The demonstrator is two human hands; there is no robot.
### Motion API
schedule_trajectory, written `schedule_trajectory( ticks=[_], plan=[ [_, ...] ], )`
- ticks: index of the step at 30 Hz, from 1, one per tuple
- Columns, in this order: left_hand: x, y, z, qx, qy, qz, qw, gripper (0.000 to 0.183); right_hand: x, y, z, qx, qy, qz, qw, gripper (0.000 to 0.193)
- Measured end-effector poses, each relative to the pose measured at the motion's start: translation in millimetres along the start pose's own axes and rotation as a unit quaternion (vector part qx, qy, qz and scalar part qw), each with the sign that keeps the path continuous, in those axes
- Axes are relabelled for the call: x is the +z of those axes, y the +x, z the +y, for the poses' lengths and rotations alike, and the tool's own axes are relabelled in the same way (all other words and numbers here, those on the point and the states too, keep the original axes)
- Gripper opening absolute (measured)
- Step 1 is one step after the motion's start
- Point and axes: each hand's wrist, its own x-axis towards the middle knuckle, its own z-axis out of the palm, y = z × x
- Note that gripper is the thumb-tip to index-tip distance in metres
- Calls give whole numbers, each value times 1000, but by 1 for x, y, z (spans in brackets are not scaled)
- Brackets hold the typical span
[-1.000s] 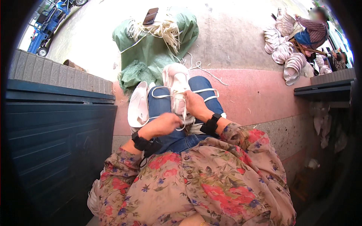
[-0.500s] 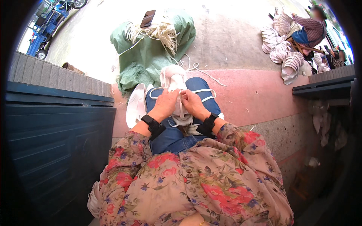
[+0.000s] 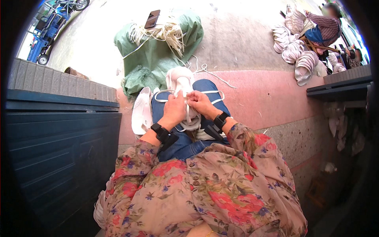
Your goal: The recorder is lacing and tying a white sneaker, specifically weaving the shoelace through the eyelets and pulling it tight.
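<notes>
A white shoe (image 3: 181, 75) rests between my knees, its toe pointing away from me. A white shoelace (image 3: 161, 96) runs through its upper and loops out to both sides over my jeans. My left hand (image 3: 173, 108) is closed on the left side of the shoe's lacing, index finger pointing forward. Just across from it, my right hand (image 3: 200, 103) pinches the lace, thumb and fingertips together; part of the lace hangs below. The fingers cover the eyelets. Another white shoe (image 3: 142, 112) leans beside my left leg.
Ahead, a green sack (image 3: 152, 59) carries a bundle of cream laces (image 3: 173, 33) and a dark phone (image 3: 152, 19). Dark blue panelling (image 3: 63, 150) stands at left, a low ledge (image 3: 343, 85) at right. Far right, a person (image 3: 323, 29) sits by stacked white shoes (image 3: 306, 67).
My right hand has shifted slightly left and up, its fingers bending over the lacing. The left hand's index finger has straightened forward. The shoe stays between my knees.
</notes>
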Motion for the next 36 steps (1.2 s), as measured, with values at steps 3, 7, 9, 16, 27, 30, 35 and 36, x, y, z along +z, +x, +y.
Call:
schedule_trajectory(
  ticks=[3,7,9,16,27,30,35,36],
  plan=[
    [7,9,-15,28,-54,18,998,50,3,2,0,-31,-37,14,999,16],
    [9,13,-28,39,-107,19,993,46,9,2,2,-104,-336,85,932,11],
    [9,12,-25,2,-183,12,983,42,12,0,3,-128,-397,106,903,11],
    [-7,20,-44,-50,-285,26,957,37,8,-33,-13,-281,-492,31,823,26],
    [-206,-120,-246,-376,-270,293,836,41,2,-38,-19,-336,-663,-110,659,17],
    [-201,-152,-258,-426,-213,259,840,42,-4,-44,-16,-360,-562,-131,733,12],
    [-127,-122,-257,-359,-164,97,914,34,-19,-64,-20,-233,-520,-177,802,9],
    [-110,-105,-249,-254,-88,89,959,30,-20,-67,-20,-207,-521,-165,812,7]
  ],
)
